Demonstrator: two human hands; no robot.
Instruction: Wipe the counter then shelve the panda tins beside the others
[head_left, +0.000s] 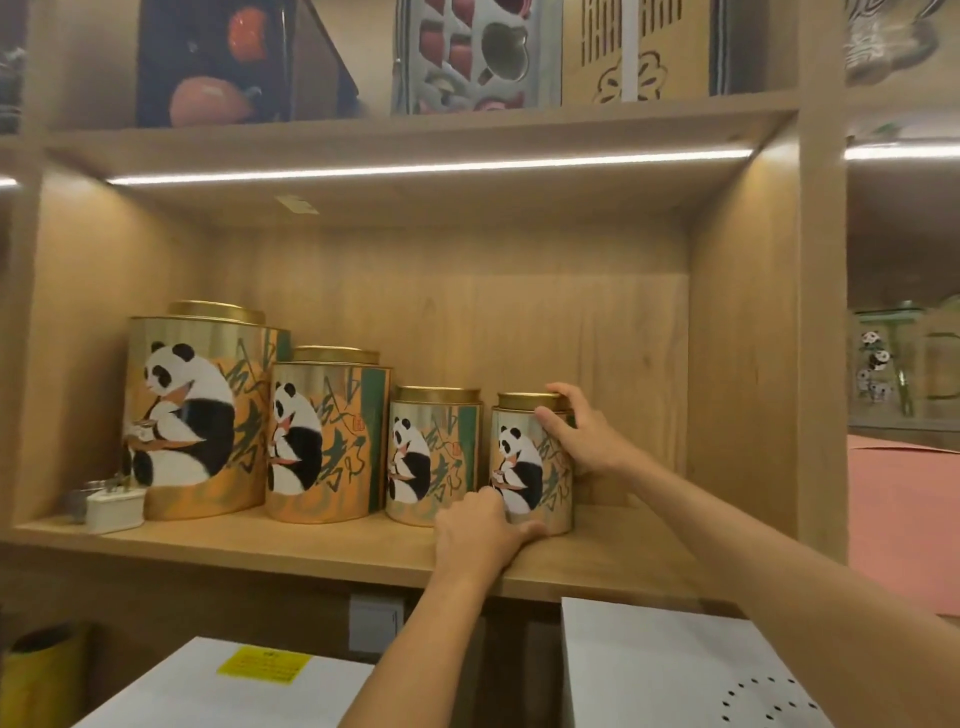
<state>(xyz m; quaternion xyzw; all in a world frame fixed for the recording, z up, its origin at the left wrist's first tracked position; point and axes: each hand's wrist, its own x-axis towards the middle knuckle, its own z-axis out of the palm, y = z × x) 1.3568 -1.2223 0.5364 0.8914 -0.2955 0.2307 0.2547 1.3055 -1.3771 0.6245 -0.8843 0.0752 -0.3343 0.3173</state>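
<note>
Head view. Four panda tins in a row on the shelf (311, 545), largest at left, stepping down in size. Smallest tin (530, 462) stands upright at the right end, just beside the third tin (434, 454), a thin gap between.

Right hand (582, 436) wraps the upper side of the smallest tin near the gold lid (527, 401), fingers closed on it. Left hand (480, 530) cups its base at the shelf front.

Judgement: thin metal, rigid, probably light, printed surface smooth and likely slick; lid may lift off, so hold the body, not the lid.

Room: open shelf to the right as far as the side wall (737, 364); plenty overhead. Front lip close under the left hand. White box (114, 509) at far left, well apart.
</note>
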